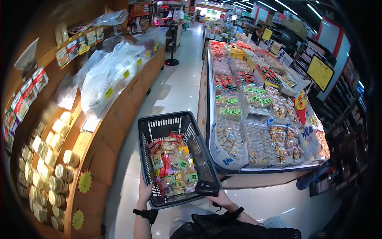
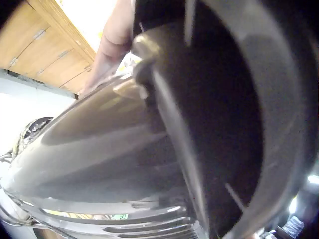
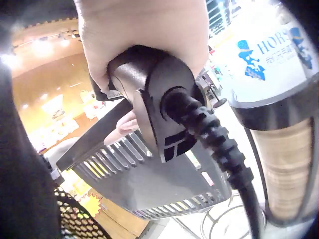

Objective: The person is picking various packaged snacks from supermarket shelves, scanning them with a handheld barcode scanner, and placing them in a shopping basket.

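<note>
Head view: you stand in a shop aisle with one dark basket (image 1: 203,161) held out before you, above the pale floor (image 1: 175,87). It sits between the wooden shelves (image 1: 119,119) on your left and the display bin (image 1: 221,156) of bagged sweets on your right. Your left grip (image 1: 145,192) is clamped on the basket's near left rim, fingers wrapped over the edge. Your right grip (image 1: 221,200) is closed round the black handle (image 1: 207,187) at the near right corner, and the right wrist view shows the fist fully round it. The step in hand appears to be carrying the loaded basket along the aisle, or steadying it beside the bin. By that reading, any next move calls for keeping the basket level, since the snack packets (image 1: 173,167) are heaped toward its near end. It also calls for freeing one hand only once the other bears the weight. The count: one basket, one handle in view, two hands on it, one bin, one run of shelves. The packets lie too jumbled to number exactly, though more than ten show.
</note>
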